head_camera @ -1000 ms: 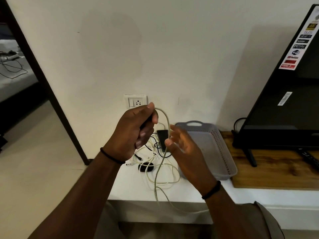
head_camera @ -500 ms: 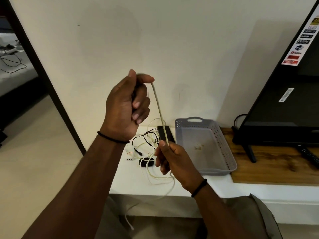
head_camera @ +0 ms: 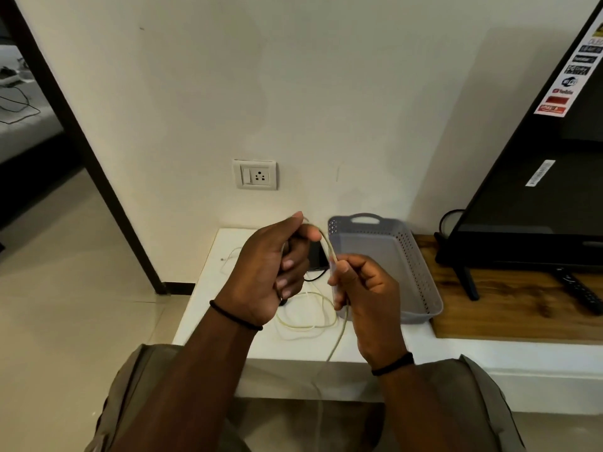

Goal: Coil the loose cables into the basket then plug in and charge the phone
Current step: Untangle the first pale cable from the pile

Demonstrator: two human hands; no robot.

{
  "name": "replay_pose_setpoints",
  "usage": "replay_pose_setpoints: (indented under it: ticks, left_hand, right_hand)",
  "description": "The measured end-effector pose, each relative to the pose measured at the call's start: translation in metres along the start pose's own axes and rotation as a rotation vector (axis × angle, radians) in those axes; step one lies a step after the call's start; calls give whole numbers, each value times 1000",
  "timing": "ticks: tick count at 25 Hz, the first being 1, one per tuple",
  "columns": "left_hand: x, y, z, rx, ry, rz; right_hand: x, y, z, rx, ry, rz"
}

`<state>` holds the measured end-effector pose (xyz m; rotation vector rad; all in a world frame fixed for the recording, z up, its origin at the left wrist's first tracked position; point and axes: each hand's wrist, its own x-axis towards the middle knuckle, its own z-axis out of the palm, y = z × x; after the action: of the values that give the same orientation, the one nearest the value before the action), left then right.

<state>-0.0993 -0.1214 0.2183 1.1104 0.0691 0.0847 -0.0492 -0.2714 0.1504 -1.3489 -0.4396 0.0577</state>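
The television (head_camera: 538,190) is standing at the right on a wooden board (head_camera: 509,308), with a remote (head_camera: 580,293) lying beside its foot. The white worktop (head_camera: 202,308) is running along the wall under the socket (head_camera: 255,174), its left end finishing beside open floor (head_camera: 65,305) and a dark door frame (head_camera: 81,151). The grey basket (head_camera: 421,272) is sitting near the worktop's front edge, touching the board. The left hand (head_camera: 270,272) is curling its fingers around gathered turns of the pale cable (head_camera: 328,247), thumb on top. The right hand (head_camera: 365,295) is pinching the same cable just beside the basket's left wall. The cable is arching between the 2 grips, then dropping past the front edge; more loops are lying on the worktop below. A dark phone (head_camera: 318,256) is lying behind the hands, partly hidden.
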Motion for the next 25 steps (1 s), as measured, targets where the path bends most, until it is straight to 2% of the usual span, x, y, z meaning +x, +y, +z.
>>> replay_pose_setpoints:
  ticks: [3,5,12,15,18,22,25]
  left_hand:
    - [5,-11,-6,-156,-2,-44]
    - [8,-20,-9,-175,1,-51]
    - [11,-55,-14,-113,45,-189]
    - [9,-66,-19,-132,-13,-265]
    - [5,-74,-16,-44,-92,-344]
    - [9,-79,-16,-20,-86,-363]
    - [16,-80,-24,-84,37,-323]
  right_hand:
    - [-5,26,-8,-77,9,62]
    - [-6,38,-12,-107,47,88]
    - [-6,61,-15,-261,130,74]
    - [0,72,-29,-332,246,153]
    - [8,77,-43,-355,338,211]
    - [9,77,-43,-371,271,198]
    - [4,83,-38,-440,176,197]
